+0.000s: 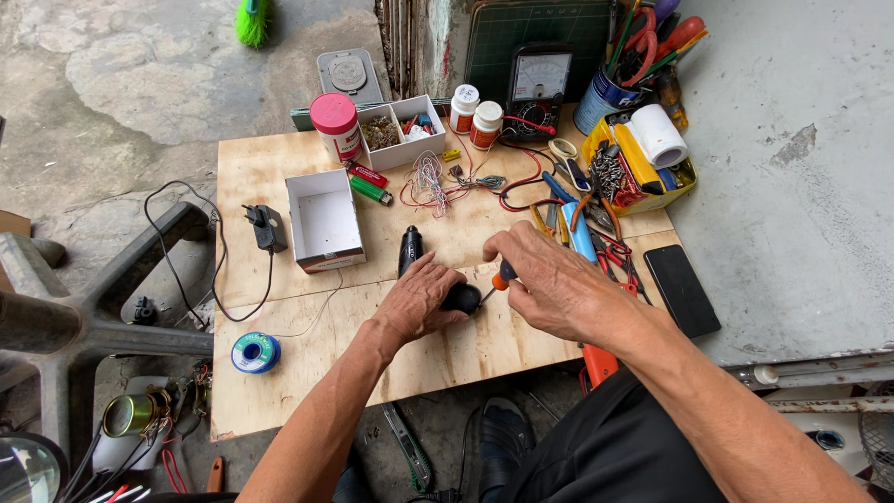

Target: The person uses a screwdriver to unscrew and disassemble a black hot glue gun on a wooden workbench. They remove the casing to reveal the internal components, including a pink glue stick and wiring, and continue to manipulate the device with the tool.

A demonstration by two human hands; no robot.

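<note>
Two hands over plywood counter (279, 177) — black tool (438, 279) pinned flat under left hand (421, 300), long axis pointing away. Screwdriver (500, 277) gripped by right hand (551, 279), tip touching tool's near end.

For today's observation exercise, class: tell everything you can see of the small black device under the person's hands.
The black device is long and slim, seemingly plastic, lying flat on the plywood board with one end pointing away from the person. Its rounded near end shows glossy between the hands. The left hand rests on it and covers its middle. The right hand holds a screwdriver with an orange-and-black handle, tip at that near end.
</note>
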